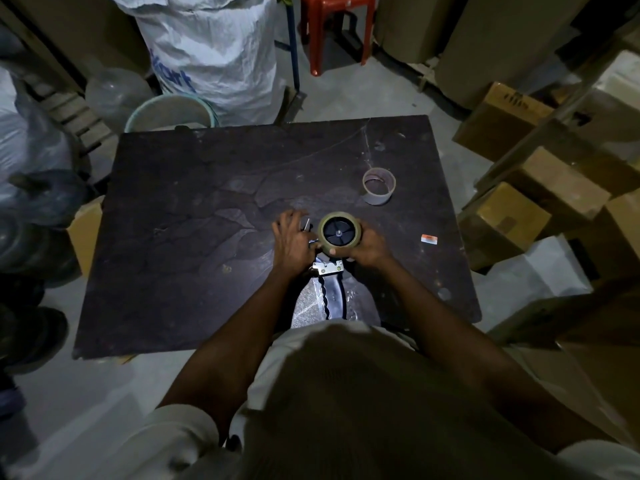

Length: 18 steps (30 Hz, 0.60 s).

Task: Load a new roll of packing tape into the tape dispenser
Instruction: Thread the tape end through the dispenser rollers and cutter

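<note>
A brownish roll of packing tape sits around the black spoked hub of the tape dispenser, over the near middle of the dark table. My right hand grips the roll from the right, thumb on its near edge. My left hand holds the dispenser's metal front end, fingers spread over it. The dispenser's black handle points back toward me. An empty cardboard tape core stands on the table, farther away to the right.
A small orange-and-white label lies on the table right of my hands. Cardboard boxes are stacked along the right. A white sack, a pale bucket and a red plastic stool stand beyond the table. Plastic bags fill the left.
</note>
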### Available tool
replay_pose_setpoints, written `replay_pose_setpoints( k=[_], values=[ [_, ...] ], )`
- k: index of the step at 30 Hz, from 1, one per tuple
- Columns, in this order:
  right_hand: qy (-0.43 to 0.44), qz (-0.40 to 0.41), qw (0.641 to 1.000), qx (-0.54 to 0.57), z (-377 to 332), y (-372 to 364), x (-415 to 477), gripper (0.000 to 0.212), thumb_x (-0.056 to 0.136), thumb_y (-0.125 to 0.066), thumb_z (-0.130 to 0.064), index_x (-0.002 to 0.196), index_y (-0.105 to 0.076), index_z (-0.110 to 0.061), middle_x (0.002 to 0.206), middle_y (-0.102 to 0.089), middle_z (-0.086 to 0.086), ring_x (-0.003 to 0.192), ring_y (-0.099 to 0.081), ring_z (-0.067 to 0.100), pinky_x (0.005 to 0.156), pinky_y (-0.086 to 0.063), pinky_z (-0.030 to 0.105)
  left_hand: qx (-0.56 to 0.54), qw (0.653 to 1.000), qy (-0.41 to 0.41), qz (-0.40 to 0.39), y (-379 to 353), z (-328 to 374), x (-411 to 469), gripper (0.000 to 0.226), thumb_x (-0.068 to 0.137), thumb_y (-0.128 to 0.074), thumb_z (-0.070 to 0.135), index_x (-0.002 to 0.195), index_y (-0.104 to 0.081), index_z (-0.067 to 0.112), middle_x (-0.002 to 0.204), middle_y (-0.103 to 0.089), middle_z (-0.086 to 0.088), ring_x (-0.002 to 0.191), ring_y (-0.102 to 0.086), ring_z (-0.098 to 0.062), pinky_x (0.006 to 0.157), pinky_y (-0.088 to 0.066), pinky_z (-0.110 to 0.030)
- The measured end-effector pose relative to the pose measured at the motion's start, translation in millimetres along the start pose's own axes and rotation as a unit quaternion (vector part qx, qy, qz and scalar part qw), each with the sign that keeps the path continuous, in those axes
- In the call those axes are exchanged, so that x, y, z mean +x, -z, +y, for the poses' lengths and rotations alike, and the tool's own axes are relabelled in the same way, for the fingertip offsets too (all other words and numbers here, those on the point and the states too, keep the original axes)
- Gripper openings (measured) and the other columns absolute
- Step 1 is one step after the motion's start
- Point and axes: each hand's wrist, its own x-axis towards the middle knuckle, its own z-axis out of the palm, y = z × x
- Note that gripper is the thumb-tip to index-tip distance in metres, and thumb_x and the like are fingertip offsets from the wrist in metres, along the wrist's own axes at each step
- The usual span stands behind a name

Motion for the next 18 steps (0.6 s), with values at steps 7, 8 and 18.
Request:
replay_pose_setpoints(
  k=[7, 8, 18],
  values=[
    [-0.043, -0.029, 0.999, -0.005, 6, 9, 13, 0.109, 0.027, -0.098, -0.072, 0.126, -0.068, -0.038, 0.116, -0.077, -0.014, 0.109, -0.072, 0.012, 0.087, -0.061, 0.033, -0.043, 0.999, -0.013, 0.021, -2, 2, -6, 0.005, 0.079, -0.076, 0.022, 0.080, -0.081, 0.023, 0.143, -0.053, -0.006, 0.132, -0.032, -0.034, 0.102, -0.031, -0.055],
    [-0.040, -0.032, 0.999, -0.013, 11, 8, 18, 0.113, 0.023, -0.095, -0.079, 0.126, -0.067, -0.039, 0.117, -0.077, -0.015, 0.108, -0.072, 0.011, 0.094, -0.060, 0.037, -0.049, 0.999, -0.011, 0.021, -1, 1, -6, 0.007, 0.080, -0.075, 0.025, 0.082, -0.081, 0.023, 0.143, -0.052, -0.006, 0.132, -0.034, -0.035, 0.103, -0.031, -0.056],
    [-0.011, -0.045, 0.998, -0.045, 12, 15, 22, 0.117, 0.025, -0.091, -0.083, 0.128, -0.067, -0.035, 0.119, -0.077, -0.011, 0.108, -0.073, 0.015, 0.099, -0.059, 0.042, -0.049, 0.999, -0.019, 0.012, -1, -2, 0, 0.006, 0.074, -0.078, 0.021, 0.079, -0.080, 0.024, 0.139, -0.054, -0.002, 0.130, -0.033, -0.032, 0.102, -0.028, -0.053]
  ],
)
